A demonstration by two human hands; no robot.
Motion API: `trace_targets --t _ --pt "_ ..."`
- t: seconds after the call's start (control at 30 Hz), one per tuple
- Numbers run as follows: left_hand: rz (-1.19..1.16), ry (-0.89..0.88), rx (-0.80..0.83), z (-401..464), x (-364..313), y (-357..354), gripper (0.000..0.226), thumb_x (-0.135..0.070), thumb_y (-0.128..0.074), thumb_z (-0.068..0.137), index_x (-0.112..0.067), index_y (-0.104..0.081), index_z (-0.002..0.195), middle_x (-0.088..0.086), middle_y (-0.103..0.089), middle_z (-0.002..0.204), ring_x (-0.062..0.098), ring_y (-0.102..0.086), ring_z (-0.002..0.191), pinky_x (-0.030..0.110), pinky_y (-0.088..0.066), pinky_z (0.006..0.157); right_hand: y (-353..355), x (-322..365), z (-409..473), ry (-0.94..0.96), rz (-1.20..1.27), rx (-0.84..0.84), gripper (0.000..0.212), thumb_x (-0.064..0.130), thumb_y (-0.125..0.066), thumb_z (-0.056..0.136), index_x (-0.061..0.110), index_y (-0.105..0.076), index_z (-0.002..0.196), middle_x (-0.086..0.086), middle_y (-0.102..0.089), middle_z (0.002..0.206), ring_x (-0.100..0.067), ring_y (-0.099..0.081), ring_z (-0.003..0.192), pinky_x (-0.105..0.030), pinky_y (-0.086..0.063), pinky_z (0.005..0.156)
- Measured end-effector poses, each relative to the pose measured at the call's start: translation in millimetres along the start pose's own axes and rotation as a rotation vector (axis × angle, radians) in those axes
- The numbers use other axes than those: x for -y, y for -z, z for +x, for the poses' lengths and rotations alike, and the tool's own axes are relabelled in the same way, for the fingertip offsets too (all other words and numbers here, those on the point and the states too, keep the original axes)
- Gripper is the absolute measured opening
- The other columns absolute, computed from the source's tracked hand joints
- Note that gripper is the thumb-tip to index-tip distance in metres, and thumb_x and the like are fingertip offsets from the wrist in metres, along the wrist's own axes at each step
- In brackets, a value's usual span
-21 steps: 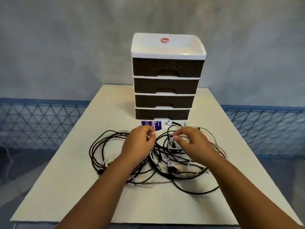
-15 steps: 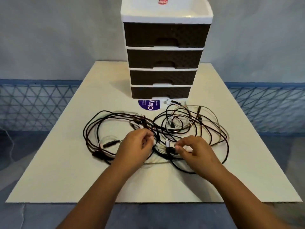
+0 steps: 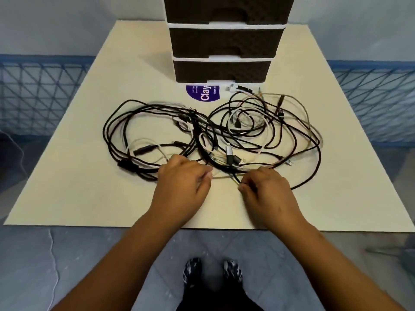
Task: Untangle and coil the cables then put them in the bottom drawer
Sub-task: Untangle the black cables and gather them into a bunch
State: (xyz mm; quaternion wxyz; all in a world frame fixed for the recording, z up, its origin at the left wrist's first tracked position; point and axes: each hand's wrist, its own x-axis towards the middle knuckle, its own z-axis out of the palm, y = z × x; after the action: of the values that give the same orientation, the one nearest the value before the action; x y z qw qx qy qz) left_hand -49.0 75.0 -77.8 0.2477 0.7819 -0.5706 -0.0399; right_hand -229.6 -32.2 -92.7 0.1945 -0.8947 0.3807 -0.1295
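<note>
Both hands have slid back toward the near edge of the tangle since a moment ago, and the view has dipped so only the lower drawers show. Nearest us, two dark shoes (image 3: 213, 274) stand on the grey floor. Up on the cream table (image 3: 74, 191), the left hand (image 3: 182, 185) curls its fingers over strands at the near rim of the cables (image 3: 215, 135); it looks to be pinching a pale one, though the fingertips are partly hidden. The right hand (image 3: 267, 194) pinches a thin dark strand just beside it. The heap itself lies mid-table, black and white loops crossing everywhere, nothing coiled yet.

Smart play now, I'd say: find one free plug, such as the silver connector (image 3: 229, 151) just beyond the hands, and feed it back through the loops rather than yanking, which would only tighten the knot. One hand anchors, the other draws.

Farther on, a purple sticker (image 3: 203, 93) sits by the closed bottom drawer (image 3: 221, 71) of the drawer unit (image 3: 225, 39), its front touching distance from the far cable ends.
</note>
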Motion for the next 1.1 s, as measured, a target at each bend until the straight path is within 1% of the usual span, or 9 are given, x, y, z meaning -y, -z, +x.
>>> trace_targets --t 0.13,0.27,0.4,0.5,0.57,0.73,0.83,0.93,1.1 --pt "-0.196 0.06 0.076 -1 -24 -1 0.045 -0.054 -0.036 0.095 -0.027 -0.071 0.103 -0.011 -0.071 0.09 0.012 -0.055 0.089 0.034 -0.043 0.077 18 18 -10 -0.111 0.45 -0.032 0.006 0.028 -0.054 0.096 0.022 -0.054 0.096 0.009 -0.061 0.079 -0.009 -0.058 0.07 -0.031 -0.047 0.063" --pt "-1.023 0.339 0.214 -3 -60 11 0.032 -0.054 -0.051 0.095 -0.028 -0.064 0.109 -0.005 -0.072 0.103 0.006 -0.066 0.1 0.024 -0.053 0.085 35 47 -27 0.078 0.59 0.064 0.008 0.03 -0.051 0.097 0.025 -0.054 0.102 0.013 -0.062 0.082 -0.013 -0.063 0.075 -0.035 -0.052 0.064" --pt "-1.322 0.382 0.028 3 -78 36 0.036 -0.04 -0.038 0.096 -0.011 -0.056 0.086 0.007 -0.061 0.07 0.02 -0.062 0.069 0.025 -0.055 0.068 29 56 -35 0.179 0.519 0.109 0.009 0.036 -0.052 0.097 0.029 -0.054 0.1 0.013 -0.06 0.083 -0.012 -0.058 0.076 -0.033 -0.048 0.064" --pt "-1.511 0.431 -0.145 18 -64 60 0.034 -0.037 -0.035 0.102 -0.015 -0.046 0.078 -0.002 -0.034 0.052 0.011 -0.034 0.044 0.022 -0.038 0.041 25 42 -32 0.206 0.337 0.098 0.028 0.05 -0.041 0.097 0.03 -0.06 0.094 0.013 -0.06 0.08 -0.007 -0.055 0.077 -0.028 -0.045 0.066" --pt "-1.539 0.422 -0.221 26 -46 81 0.034 -0.038 -0.035 0.102 -0.017 -0.045 0.077 -0.006 -0.029 0.051 0.006 -0.023 0.041 0.017 -0.023 0.036 25 25 -30 0.215 0.172 0.096 0.035 0.054 -0.037 0.097 0.031 -0.062 0.094 0.015 -0.061 0.079 -0.008 -0.053 0.078 -0.026 -0.043 0.069" --pt "-1.513 0.509 -0.361 30 -8 113 0.038 -0.039 -0.035 0.105 -0.021 -0.048 0.074 -0.007 -0.026 0.051 0.004 -0.018 0.041 0.017 -0.013 0.036 32 -18 -24 0.199 -0.031 -0.023 0.032 0.044 -0.041 0.096 0.026 -0.068 0.096 0.011 -0.064 0.089 -0.013 -0.057 0.087 -0.03 -0.048 0.079" --pt "-1.305 0.656 -0.198 29 -9 92 0.033 -0.034 -0.04 0.104 -0.019 -0.05 0.077 -0.009 -0.028 0.049 0.004 -0.018 0.041 0.017 -0.012 0.036 38 -11 -19 0.152 0.151 -0.158 0.029 0.036 -0.049 0.095 0.021 -0.071 0.105 0.009 -0.068 0.1 -0.008 -0.06 0.095 -0.017 -0.045 0.085" --pt "-1.142 0.727 0.148 27 -23 56 0.027 -0.029 -0.046 0.102 -0.014 -0.058 0.084 -0.008 -0.032 0.05 0.006 -0.02 0.042 0.019 -0.013 0.039 41 18 -16 0.223 0.262 -0.241 0.026 0.024 -0.056 0.093 0.023 -0.07 0.115 0.012 -0.068 0.103 -0.002 -0.061 0.096 -0.011 -0.045 0.085" --pt "-1.202 0.81 0.504 25 -45 28 0.037 -0.047 -0.06 0.091 -0.011 -0.069 0.089 -0.004 -0.061 0.064 0.007 -0.037 0.046 0.018 -0.027 0.039 39 65 -28 0.536 0.375 -0.005 0.031 0.016 -0.055 0.094 0.019 -0.065 0.122 0.006 -0.069 0.112 -0.007 -0.062 0.105 -0.014 -0.046 0.092"
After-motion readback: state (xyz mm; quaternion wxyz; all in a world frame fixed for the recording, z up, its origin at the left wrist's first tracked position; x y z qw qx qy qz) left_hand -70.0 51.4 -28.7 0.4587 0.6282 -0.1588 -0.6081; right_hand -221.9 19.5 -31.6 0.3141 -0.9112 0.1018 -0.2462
